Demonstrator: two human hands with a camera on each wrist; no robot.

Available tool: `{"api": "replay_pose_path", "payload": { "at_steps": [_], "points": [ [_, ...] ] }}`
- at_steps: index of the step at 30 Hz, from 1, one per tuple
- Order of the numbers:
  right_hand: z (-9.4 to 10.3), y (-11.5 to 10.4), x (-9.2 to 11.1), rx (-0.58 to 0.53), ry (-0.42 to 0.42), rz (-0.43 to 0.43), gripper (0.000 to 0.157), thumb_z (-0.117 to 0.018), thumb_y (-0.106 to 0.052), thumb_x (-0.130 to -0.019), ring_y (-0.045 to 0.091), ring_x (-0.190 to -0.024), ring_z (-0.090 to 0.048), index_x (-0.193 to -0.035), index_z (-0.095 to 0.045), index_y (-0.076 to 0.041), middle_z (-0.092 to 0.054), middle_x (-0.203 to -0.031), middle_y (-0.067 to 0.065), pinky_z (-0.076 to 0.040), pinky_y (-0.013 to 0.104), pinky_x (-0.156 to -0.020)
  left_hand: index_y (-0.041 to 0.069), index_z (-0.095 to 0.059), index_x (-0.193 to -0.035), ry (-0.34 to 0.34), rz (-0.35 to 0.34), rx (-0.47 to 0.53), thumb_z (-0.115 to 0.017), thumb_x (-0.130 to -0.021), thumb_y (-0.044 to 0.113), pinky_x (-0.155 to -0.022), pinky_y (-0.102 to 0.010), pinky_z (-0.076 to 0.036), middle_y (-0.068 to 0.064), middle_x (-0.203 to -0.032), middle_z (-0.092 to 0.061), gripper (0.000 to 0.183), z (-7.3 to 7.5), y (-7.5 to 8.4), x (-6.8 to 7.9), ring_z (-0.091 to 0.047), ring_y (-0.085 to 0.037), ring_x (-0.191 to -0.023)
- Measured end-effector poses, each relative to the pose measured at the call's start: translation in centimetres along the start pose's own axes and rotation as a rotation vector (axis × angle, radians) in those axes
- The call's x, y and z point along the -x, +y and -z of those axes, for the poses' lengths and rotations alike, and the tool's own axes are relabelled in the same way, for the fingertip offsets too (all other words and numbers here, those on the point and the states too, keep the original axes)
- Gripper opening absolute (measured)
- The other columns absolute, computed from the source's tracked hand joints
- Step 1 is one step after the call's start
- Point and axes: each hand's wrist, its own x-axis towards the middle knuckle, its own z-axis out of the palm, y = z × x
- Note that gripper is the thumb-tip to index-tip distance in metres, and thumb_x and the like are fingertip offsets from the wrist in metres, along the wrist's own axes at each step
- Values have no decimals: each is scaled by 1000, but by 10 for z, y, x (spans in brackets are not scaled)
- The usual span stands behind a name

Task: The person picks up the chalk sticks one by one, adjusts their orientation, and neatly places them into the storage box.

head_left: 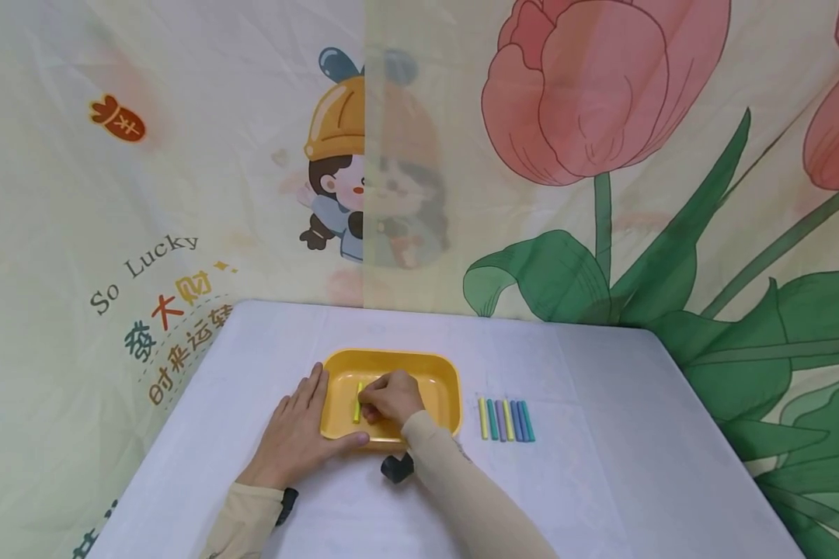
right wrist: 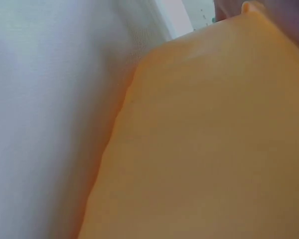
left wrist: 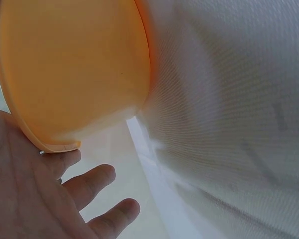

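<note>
A yellow tray [head_left: 447, 380] stands on the white table, its outer wall [left wrist: 84, 64] filling much of the left wrist view. My left hand [head_left: 297, 435] rests along the tray's left end, fingers straight and thumb by the front rim. Over the tray's inside, my right hand [head_left: 393, 397] pinches a yellow chalk stick [head_left: 357, 411], held roughly upright in the head view; whether it touches the tray floor I cannot tell. The right wrist view shows mostly the tray's side wall [right wrist: 199, 134], so the right fingertips are hidden there.
Right of the tray lies a row of several chalk sticks [head_left: 509, 421] in yellow, green, purple and blue, side by side. A black object [head_left: 397, 468] shows under the right wrist, beside the tray's front. A printed cloth [head_left: 419, 194] hangs behind the table [head_left: 587, 481].
</note>
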Motion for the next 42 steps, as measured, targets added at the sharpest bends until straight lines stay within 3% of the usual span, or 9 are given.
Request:
{"api": "replay_pose_path", "payload": {
  "at_steps": [9,18,23,33,37,42],
  "points": [
    [28,2,15,47,0,32,15,-80,-19,-88,19,-67,-70,-95,-77,-6,-71,-74,4,-59,27,-65,1,-13,-162,4,6,-15,-61,-75,86,-116,-64,-25,-17,-168,-14,130,0,2,0,-27,-40,-148],
    [66,0,32,4,-36,78,24,-80,-22,-88,26,-75,-73,-103,-75,-4,-75,-90,11,-62,35,-73,3,-11,-162,-7,22,-5,-61,-75,86,-117,-64,-21,-16,-169,-12,130,0,1,2,-24,-39,-150],
    [89,2,44,-2,-25,69,32,-82,-30,-87,24,-77,-73,-106,-75,-6,-74,-91,8,-62,38,-77,2,-11,-162,1,21,1,-62,-76,84,-117,-63,-21,-15,-169,-12,129,-1,1,2,-24,-38,-150],
    [149,22,66,-56,174,73,37,-82,-29,-87,28,-78,-73,-112,-75,-3,-73,-95,10,-62,41,-75,2,-10,-162,-1,9,-1,-63,-77,82,-118,-63,-19,-16,-169,-11,128,-2,2,1,-23,-38,-151],
    [175,37,67,-26,240,53,38,-81,-29,-88,29,-80,-72,-115,-74,-2,-73,-98,11,-62,44,-78,2,-10,-162,-1,9,-3,-63,-78,81,-118,-63,-19,-16,-169,-11,128,-2,2,1,-23,-38,-150],
    [203,57,66,52,259,4,41,-78,-31,-91,28,-85,-72,-119,-72,-2,-72,-102,11,-62,43,-80,2,-9,-162,-5,8,-8,-64,-78,81,-118,-63,-19,-16,-169,-11,128,-3,2,0,-23,-38,-151]
  ]
}}
